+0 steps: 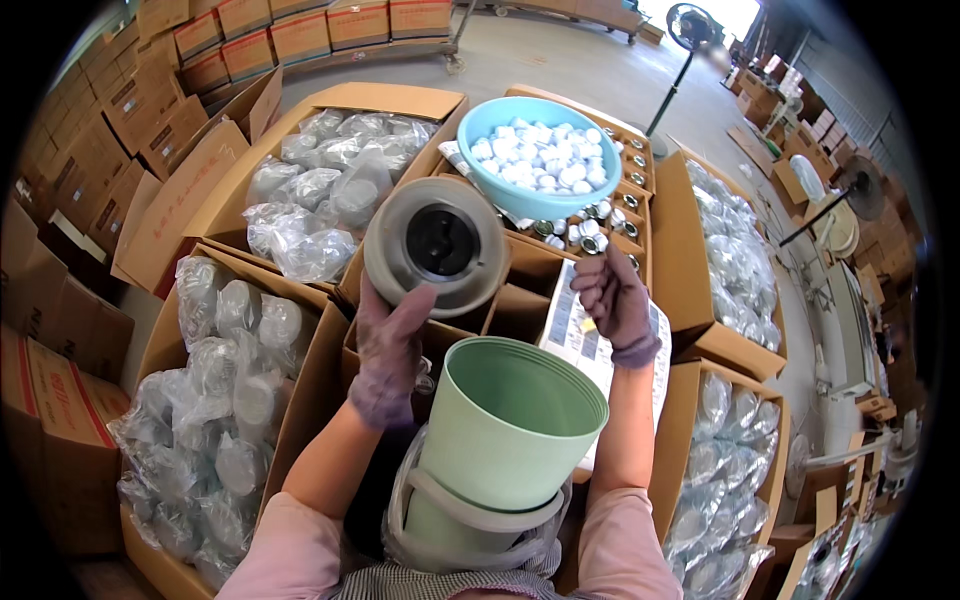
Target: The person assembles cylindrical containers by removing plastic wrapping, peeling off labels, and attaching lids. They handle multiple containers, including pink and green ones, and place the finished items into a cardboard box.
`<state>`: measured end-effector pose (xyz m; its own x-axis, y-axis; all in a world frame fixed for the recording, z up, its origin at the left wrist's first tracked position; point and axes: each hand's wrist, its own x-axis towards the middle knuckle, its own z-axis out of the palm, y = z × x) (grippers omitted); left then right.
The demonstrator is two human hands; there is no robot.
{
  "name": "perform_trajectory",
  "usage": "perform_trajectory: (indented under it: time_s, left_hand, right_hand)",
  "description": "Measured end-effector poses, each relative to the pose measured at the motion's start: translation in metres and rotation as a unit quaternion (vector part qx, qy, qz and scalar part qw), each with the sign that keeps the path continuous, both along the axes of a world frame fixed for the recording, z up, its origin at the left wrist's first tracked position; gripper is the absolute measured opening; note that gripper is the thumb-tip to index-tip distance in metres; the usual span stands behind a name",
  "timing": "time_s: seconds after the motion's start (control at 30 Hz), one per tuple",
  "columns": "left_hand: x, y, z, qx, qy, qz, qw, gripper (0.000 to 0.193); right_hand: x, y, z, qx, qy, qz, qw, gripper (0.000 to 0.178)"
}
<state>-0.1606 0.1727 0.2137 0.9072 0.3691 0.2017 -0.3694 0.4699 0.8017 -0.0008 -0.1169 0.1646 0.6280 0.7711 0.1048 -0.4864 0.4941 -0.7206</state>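
My left hand, in a purple-grey glove, holds up a round, greyish see-through container with a black round part in its middle. Its thumb lies against the near rim. To the right, my right hand, gloved alike, has its fingers curled together; anything in them is too small or hidden to make out. Below and between both hands stand green buckets, one set in another, with clear plastic wrapped around the lower part. Under the right hand lies a white printed sheet or box.
Beyond my hands, a light-blue basin full of small white pieces rests on a divided carton. Open cartons of plastic-wrapped clear items flank both sides. Stacked boxes and a standing fan are farther off.
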Motion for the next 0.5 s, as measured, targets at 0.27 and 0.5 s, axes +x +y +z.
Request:
perform_trajectory:
  time_s: [0.27,0.5]
  left_hand:
    - [-0.011,0.021,0.014,0.07,0.002,-0.163,0.984,0.095]
    - [0.018,0.061,-0.015,-0.018,0.021,0.169,0.985,0.053]
  right_hand:
    - [0.064,0.191,-0.092,-0.729,-0.461,-0.045,0.505,0.038]
    - [0.108,0.266,-0.135,-0.757,-0.496,0.001,0.426,0.041]
